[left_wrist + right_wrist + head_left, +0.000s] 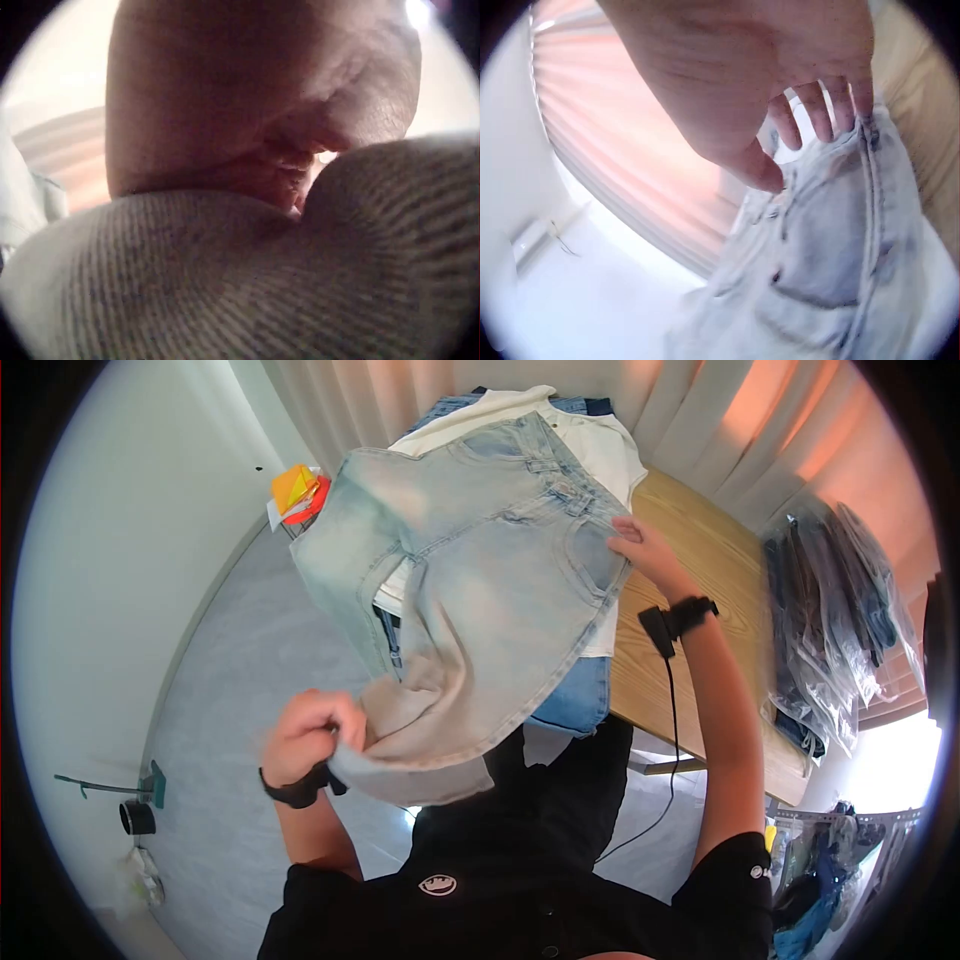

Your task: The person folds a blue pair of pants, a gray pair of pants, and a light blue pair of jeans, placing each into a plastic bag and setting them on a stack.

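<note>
Light blue jeans (500, 590) lie spread over a stack of clothes, waistband toward the upper right. The left hand (312, 735) grips a leg near its hem, lifted off the stack at the lower left; in the left wrist view, ribbed-looking fabric (187, 277) bulges below the left hand (255, 90). At the waistband's side by the pocket is the right hand (648, 552). From the right wrist view, the right hand (765, 90) has its thumb and fingers at the waist edge of the jeans (825, 240), the fingertips partly hidden behind the cloth.
Under the jeans are a white garment (600, 450) and more denim (580, 695) on a wooden table (700, 550). Bagged clothes (825, 610) hang at the right. A cable (672, 760) runs down from the right wrist. Orange and yellow items (300, 495) stand at the left.
</note>
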